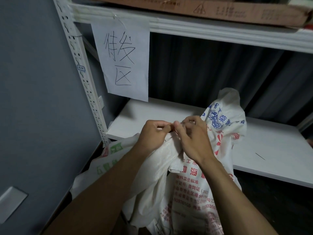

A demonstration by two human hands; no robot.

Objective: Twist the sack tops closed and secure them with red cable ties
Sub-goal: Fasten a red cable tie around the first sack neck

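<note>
**Spotter:** Grey wall (33,82) left, then rack (79,65) and sign (123,61). Which step?

**Operator:** Tying, I judge. My left hand (152,133) and right hand (193,138) are curled and pinch the sack (186,192) neck, before the shelf (262,138). Can't tell if a tie is between them.

**Spotter:** Next?

**Operator:** Thread it and cinch without slackening the twist.

The room is dim. The white shelf board (271,146) at three o'clock looks brightest. The shelf post (76,53) at ten o'clock bends.
</note>
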